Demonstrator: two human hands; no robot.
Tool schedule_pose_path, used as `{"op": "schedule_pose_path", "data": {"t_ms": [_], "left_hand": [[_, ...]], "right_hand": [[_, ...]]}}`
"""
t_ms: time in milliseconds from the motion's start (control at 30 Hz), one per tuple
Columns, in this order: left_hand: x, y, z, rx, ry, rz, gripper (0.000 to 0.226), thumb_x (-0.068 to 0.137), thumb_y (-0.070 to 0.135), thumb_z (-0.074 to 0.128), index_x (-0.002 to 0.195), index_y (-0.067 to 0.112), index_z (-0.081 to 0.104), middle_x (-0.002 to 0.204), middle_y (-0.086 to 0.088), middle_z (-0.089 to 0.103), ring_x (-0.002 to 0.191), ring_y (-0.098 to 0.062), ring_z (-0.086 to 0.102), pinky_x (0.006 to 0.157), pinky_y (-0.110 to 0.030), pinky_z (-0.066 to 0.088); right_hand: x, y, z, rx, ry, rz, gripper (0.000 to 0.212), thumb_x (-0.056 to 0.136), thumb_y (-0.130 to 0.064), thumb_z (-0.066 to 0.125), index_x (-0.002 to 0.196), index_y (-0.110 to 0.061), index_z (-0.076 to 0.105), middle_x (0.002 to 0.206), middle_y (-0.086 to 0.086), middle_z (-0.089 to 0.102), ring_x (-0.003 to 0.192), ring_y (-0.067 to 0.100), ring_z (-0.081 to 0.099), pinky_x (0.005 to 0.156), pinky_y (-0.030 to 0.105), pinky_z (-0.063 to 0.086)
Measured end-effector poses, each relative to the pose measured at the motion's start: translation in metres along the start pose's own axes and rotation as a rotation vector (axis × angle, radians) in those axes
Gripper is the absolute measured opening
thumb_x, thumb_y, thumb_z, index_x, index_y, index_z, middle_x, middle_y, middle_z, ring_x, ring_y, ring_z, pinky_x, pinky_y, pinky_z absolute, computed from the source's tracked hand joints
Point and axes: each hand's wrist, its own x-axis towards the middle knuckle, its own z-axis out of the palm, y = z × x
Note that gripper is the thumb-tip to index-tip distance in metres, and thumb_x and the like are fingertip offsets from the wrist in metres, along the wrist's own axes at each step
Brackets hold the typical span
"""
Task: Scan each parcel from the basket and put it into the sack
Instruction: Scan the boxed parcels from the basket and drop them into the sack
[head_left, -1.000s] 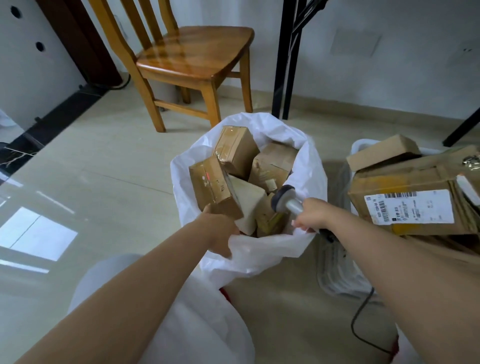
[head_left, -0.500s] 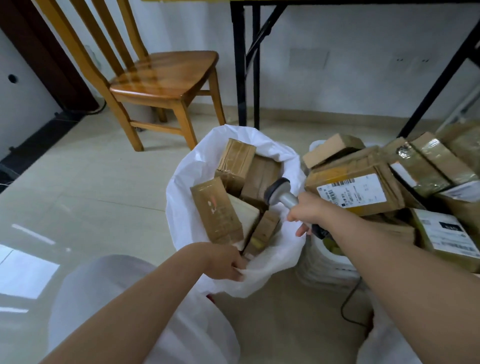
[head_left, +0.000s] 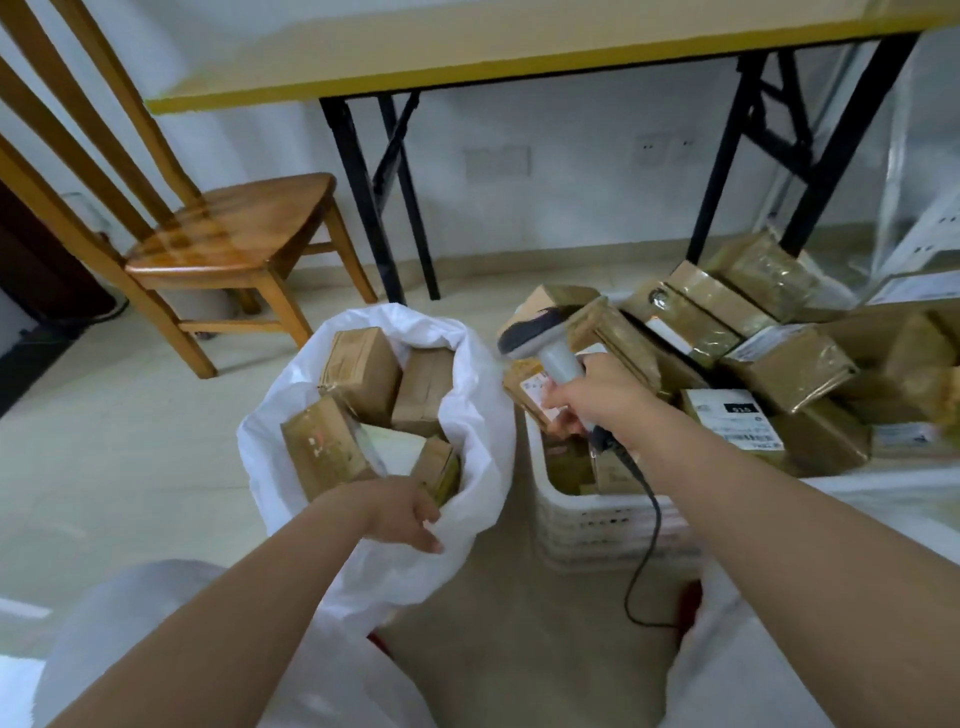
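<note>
A white plastic sack stands open on the floor at centre, with several taped brown cardboard parcels inside. My left hand rests on the sack's near rim, fingers loosely apart, holding no parcel. My right hand grips a grey handheld barcode scanner, its head raised above the left end of a white perforated basket. The basket is piled with brown parcels, some showing white address labels. The scanner's black cable hangs down past the basket's front.
A wooden chair stands behind the sack on the left. A yellow-edged folding table on black legs spans the back above the basket. The tiled floor lies left of the sack. My white-clothed knees fill the bottom edge.
My left hand let go of the parcel it held over the sack and dropped to the sack's rim. My right hand carried the scanner rightward, from over the sack to over the basket.
</note>
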Motion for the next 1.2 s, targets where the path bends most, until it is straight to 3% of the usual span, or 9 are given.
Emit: {"op": "schedule_pose_path", "data": {"t_ms": [133,233,367,533,733,833,933,1067,1200], "left_hand": [[0.009,0.020,-0.014,-0.069,0.012,-0.059,0.044,0.084,0.055,0.066,0.107,0.018,0.067,0.104,-0.002,0.067,0.096,-0.020,0.063,0.092,-0.033,0.051],[0.025,0.038,-0.029,0.104,0.078,-0.067,0.046,0.086,0.064,0.056,0.081,0.019,0.061,0.086,0.003,0.062,0.087,-0.017,0.057,0.078,-0.028,0.043],[0.042,0.073,-0.060,-0.124,0.390,0.043,0.052,0.087,0.057,0.062,0.130,0.029,0.056,0.126,0.004,0.062,0.113,-0.017,0.058,0.092,-0.030,0.048],[0.071,0.132,-0.094,-0.385,0.712,0.162,0.057,0.092,0.044,0.062,0.141,0.019,0.047,0.136,-0.004,0.053,0.117,-0.021,0.057,0.083,-0.026,0.044],[0.125,0.133,-0.102,-0.838,0.609,-0.232,0.066,0.095,0.060,0.040,0.134,0.008,0.049,0.122,-0.015,0.061,0.108,-0.032,0.060,0.096,-0.046,0.051],[0.135,0.133,-0.096,-0.977,0.547,-0.228,0.057,0.100,0.053,0.035,0.135,0.010,0.047,0.115,-0.012,0.062,0.099,-0.028,0.059,0.094,-0.043,0.051],[0.135,0.132,-0.092,-1.037,0.568,-0.190,0.044,0.102,0.047,0.039,0.130,0.016,0.053,0.095,-0.003,0.063,0.081,-0.017,0.057,0.077,-0.031,0.048],[0.122,0.132,-0.092,-1.074,0.627,-0.123,0.036,0.100,0.044,0.049,0.123,0.018,0.060,0.102,-0.004,0.067,0.081,-0.012,0.061,0.070,-0.024,0.049],[0.098,0.135,-0.095,-1.120,0.679,-0.034,0.032,0.093,0.042,0.063,0.113,0.017,0.063,0.096,-0.004,0.070,0.081,-0.010,0.066,0.070,-0.024,0.055]], "right_hand": [[-0.006,0.014,-0.045,0.155,0.170,-0.018,0.021,0.086,-0.009,0.070,0.104,-0.006,0.061,0.091,0.012,0.068,0.054,0.014,0.061,0.058,0.029,0.054],[-0.003,0.030,-0.071,0.242,0.256,-0.030,0.015,0.088,-0.008,0.067,0.100,0.000,0.061,0.078,0.014,0.065,0.051,0.016,0.051,0.053,0.030,0.046],[0.006,0.042,-0.092,0.307,0.326,-0.044,0.013,0.089,-0.013,0.067,0.085,-0.007,0.056,0.067,0.009,0.058,0.052,0.016,0.049,0.052,0.029,0.044],[0.032,0.050,-0.102,0.337,0.404,-0.063,0.015,0.090,-0.014,0.065,0.080,-0.011,0.056,0.066,0.007,0.060,0.052,0.016,0.053,0.054,0.030,0.048],[0.066,0.066,-0.096,0.251,0.419,-0.061,0.017,0.089,-0.027,0.067,0.087,-0.012,0.057,0.082,0.007,0.059,0.076,0.023,0.058,0.068,0.034,0.047],[0.074,0.072,-0.088,0.240,0.411,-0.028,0.026,0.088,-0.029,0.068,0.100,-0.006,0.062,0.092,0.013,0.063,0.087,0.028,0.062,0.078,0.041,0.051],[0.077,0.075,-0.087,0.243,0.405,-0.013,0.025,0.087,-0.030,0.070,0.098,-0.008,0.062,0.089,0.010,0.063,0.087,0.028,0.063,0.076,0.038,0.050],[0.069,0.075,-0.090,0.269,0.424,-0.037,0.015,0.087,-0.025,0.070,0.086,-0.015,0.060,0.084,0.008,0.062,0.086,0.027,0.063,0.077,0.040,0.052],[0.050,0.065,-0.099,0.350,0.471,-0.058,0.021,0.087,-0.026,0.070,0.098,-0.011,0.061,0.088,0.006,0.062,0.088,0.025,0.064,0.074,0.037,0.053]]}}
